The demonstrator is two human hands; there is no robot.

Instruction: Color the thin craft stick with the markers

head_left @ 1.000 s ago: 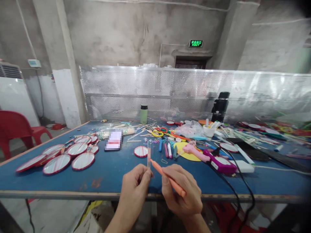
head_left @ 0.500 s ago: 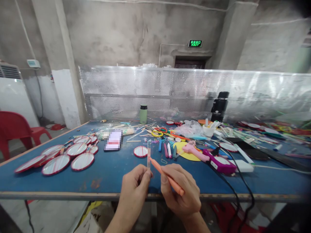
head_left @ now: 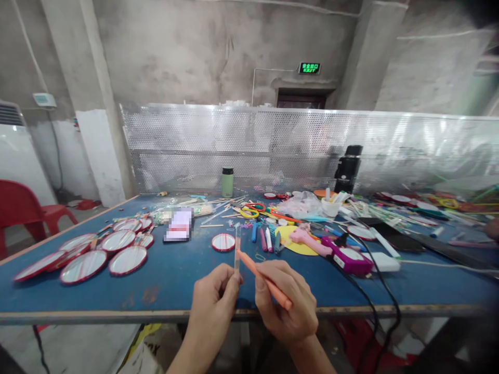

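My left hand (head_left: 213,303) pinches a thin flat stick (head_left: 237,249) and holds it upright above the near edge of the blue table (head_left: 175,275). My right hand (head_left: 287,306) grips an orange marker (head_left: 265,279) like a pen, its tip touching the stick's lower half. Both hands hover just in front of the table edge. A small round red-rimmed disc (head_left: 223,242) lies on the table right behind the stick.
Several red-rimmed round discs (head_left: 101,249) lie at the left. Markers (head_left: 267,240), a yellow disc (head_left: 298,244), a pink and a purple glue gun (head_left: 343,257) with black cables sit at centre right. A green flask (head_left: 227,183) and perforated metal screen stand behind; a red chair (head_left: 23,210) far left.
The view has shifted slightly so everything sits a little lower left. Both hands keep the same grip; the marker tip stays against the stick.
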